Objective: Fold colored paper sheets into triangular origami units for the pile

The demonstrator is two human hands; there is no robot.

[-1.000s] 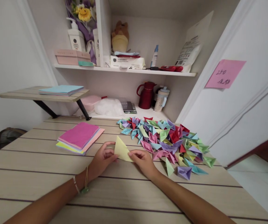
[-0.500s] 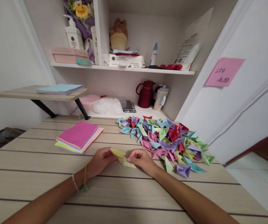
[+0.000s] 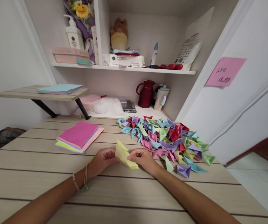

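Note:
A sheet of pale yellow folded paper (image 3: 124, 157) is held just above the table, its upper left corner raised and its lower edge slanting down to the right. My right hand (image 3: 143, 158) pinches its right side between thumb and fingers. At its left edge is my left hand (image 3: 104, 160), fingers curled and thumb against the paper; the exact contact is partly hidden. Many folded paper boats (image 3: 164, 137) in several colours lie heaped beyond my right hand. One purple paper boat (image 3: 183, 170) sits at the near side of that heap.
A stack of coloured paper (image 3: 78, 135) lies on the slatted table (image 3: 101, 199) at left. Behind it, a small raised shelf (image 3: 19, 92) carries more blue-topped paper (image 3: 59, 88). A red jug (image 3: 146, 95) and a pale cup (image 3: 161, 99) stand at the back under the cabinet shelf (image 3: 124, 68).
The yellow paper has turned and tipped up, showing a broader face with its left corner higher. My left fingers have shifted slightly at its edge; my right hand keeps its grip.

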